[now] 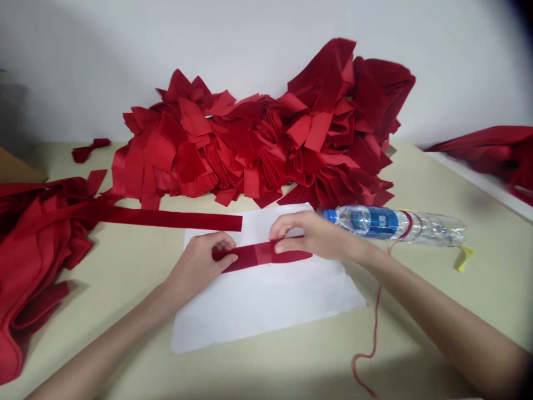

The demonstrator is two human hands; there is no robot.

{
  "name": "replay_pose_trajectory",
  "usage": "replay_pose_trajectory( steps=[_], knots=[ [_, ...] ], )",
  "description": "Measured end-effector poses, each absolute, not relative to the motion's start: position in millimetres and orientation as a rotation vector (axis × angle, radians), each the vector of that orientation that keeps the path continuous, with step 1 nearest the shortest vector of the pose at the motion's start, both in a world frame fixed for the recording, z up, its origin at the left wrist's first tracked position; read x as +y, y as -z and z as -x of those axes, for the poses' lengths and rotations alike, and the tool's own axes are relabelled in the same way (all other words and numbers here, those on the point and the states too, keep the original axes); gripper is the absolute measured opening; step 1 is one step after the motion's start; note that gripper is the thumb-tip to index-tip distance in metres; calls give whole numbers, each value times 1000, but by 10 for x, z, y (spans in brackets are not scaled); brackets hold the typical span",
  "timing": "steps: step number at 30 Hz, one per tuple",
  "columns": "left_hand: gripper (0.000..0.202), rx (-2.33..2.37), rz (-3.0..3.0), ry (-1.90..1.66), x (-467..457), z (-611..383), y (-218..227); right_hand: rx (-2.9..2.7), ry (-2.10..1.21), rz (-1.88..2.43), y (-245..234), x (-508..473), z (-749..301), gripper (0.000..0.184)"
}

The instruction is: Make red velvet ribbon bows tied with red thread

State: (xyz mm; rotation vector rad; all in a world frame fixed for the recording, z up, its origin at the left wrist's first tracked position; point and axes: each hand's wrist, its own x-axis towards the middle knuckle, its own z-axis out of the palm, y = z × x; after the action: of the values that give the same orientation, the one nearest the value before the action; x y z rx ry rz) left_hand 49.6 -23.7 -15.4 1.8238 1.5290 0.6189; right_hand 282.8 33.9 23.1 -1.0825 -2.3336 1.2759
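A short red velvet ribbon (245, 256) lies over a white sheet of paper (258, 311), with its right part folded back toward the middle. At the ribbon's left end, my left hand (204, 255) is closed, thumb in front and fingers behind. My right hand (303, 233) pinches the folded part just right of the middle, where a paler band shows. A small dark mark on the paper sits just below the ribbon. Behind my left hand a long red ribbon strip (175, 218) reaches onto the paper's upper edge.
A large heap of cut red ribbon pieces (250, 144) stands against the wall. More long ribbon (41, 222) is piled at left, near a small bow-shaped piece (89, 149). Right of the paper lies a plastic bottle (391, 223) wound with red yarn (375, 328), beside a yellow scrap (463, 259).
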Motion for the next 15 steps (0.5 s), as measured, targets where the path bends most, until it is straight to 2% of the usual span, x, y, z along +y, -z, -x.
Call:
replay_pose_trajectory(
  steps=[10,15],
  knots=[
    [6,1477,-1819,-634,-233,-486,160,-2455,-1283,1070,52,392,-2259,16],
    [7,1484,-1811,-636,-231,-486,158,-2518,-1060,1042,94,354,-2249,13]
  ],
)
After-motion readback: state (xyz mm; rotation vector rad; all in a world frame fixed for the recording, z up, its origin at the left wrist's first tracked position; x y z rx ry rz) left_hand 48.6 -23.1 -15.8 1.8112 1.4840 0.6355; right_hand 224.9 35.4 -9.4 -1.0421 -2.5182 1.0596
